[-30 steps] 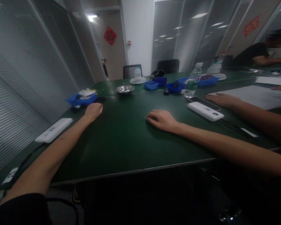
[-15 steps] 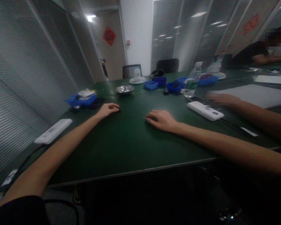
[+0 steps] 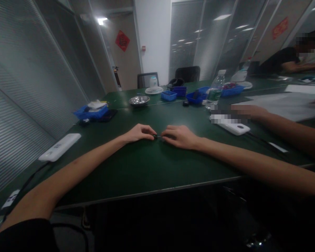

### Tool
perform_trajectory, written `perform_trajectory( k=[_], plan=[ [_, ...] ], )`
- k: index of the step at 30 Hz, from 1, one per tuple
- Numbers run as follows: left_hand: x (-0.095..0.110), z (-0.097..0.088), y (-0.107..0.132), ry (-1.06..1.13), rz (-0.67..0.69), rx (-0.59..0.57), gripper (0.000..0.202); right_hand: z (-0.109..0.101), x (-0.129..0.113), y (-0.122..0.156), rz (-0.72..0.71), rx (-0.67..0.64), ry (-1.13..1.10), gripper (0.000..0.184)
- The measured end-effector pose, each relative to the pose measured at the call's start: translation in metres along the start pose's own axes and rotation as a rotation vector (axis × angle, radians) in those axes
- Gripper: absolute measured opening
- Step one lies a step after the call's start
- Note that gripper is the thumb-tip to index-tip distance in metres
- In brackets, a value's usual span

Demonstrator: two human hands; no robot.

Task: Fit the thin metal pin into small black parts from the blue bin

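My left hand (image 3: 139, 133) pinches a small dark bead-like piece (image 3: 155, 136) between thumb and fingertips, low over the green table (image 3: 136, 168). Facing it, my right hand (image 3: 180, 136) is closed around something mostly hidden. A thin, pale, needle-like rod (image 3: 159, 136) sticks out of its fingertips to the left. The rod's tip is at the dark piece; whether it has entered the piece is too small to tell. Both hands sit near the middle of the table, a narrow gap apart.
A metal bowl (image 3: 139, 101) and small blue trays (image 3: 169, 95) stand farther back. White power banks (image 3: 60, 147) lie left and right. A water bottle (image 3: 215, 90) stands at right, near another person's arm (image 3: 286, 127). A blue basket (image 3: 91, 111) is at left.
My left hand has moved right and toward me with the small dark piece, up to the rod's tip. My right hand has barely shifted.
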State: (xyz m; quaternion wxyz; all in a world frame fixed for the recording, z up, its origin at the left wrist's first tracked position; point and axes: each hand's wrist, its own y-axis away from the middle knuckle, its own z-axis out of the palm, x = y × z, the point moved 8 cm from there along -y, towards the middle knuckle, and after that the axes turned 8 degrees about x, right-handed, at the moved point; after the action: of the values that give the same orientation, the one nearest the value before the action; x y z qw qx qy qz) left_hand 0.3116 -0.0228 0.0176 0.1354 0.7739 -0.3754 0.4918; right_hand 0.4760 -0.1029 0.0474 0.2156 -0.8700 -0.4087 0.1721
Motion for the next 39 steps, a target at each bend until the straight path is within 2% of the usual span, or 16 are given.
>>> perform_trajectory(
  k=[8, 16, 31, 39],
  plan=[
    [0.001, 0.000, 0.001, 0.007, 0.038, -0.009, 0.035, -0.003, 0.003, 0.000, 0.033, 0.049, 0.029, 0.029],
    [0.000, 0.001, 0.000, -0.019, 0.007, 0.005, 0.035, 0.002, -0.001, 0.001, -0.030, 0.001, 0.004, 0.031],
    [0.008, 0.010, 0.002, -0.071, 0.061, 0.003, 0.035, 0.009, -0.006, -0.003, -0.045, 0.006, -0.030, 0.032],
    [0.014, 0.011, 0.001, -0.117, 0.093, 0.078, 0.055, 0.005, -0.001, -0.009, 0.076, 0.092, -0.086, 0.026]
  ],
)
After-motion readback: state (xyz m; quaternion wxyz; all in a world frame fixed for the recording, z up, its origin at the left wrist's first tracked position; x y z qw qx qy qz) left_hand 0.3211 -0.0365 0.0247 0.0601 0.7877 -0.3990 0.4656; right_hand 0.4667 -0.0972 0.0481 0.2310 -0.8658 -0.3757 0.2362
